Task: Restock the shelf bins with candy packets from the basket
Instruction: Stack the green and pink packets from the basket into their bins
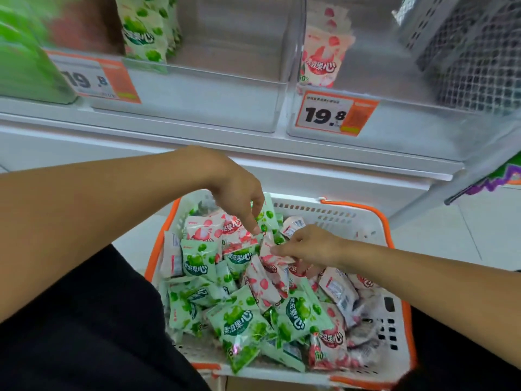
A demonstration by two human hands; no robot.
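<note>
The restocking looked barely begun. The white basket (332, 213) with orange rim sat on the floor below the shelf, heaped with candy packets, green ones (239, 323) mostly toward its near and left sides and pink ones (263, 286) toward the middle, far and right sides. Up on the shelf, the left clear bin (203, 108) held only a few green packets (141, 29) standing at its back left corner, and the right clear bin (423, 128) held a few pink packets (324, 57) at its back left corner; the rest of each bin showed bare. Orange price tags (334, 114) hung on the bin fronts.

Both hands were down in the basket, near each other over its far half. The left hand (239, 193) reached down with fingers bunched, apparently pinching the top of a green packet (267, 215) at the far edge, though the contact was partly hidden. The right hand (307, 245) lay with fingers curled over a pink packet (276, 259) in the middle; whether it had truly gripped it I could not tell.

Judging by the full basket and thin bins, nearly all the work remained: sorting packets by colour and carrying them up to the matching bin.
</note>
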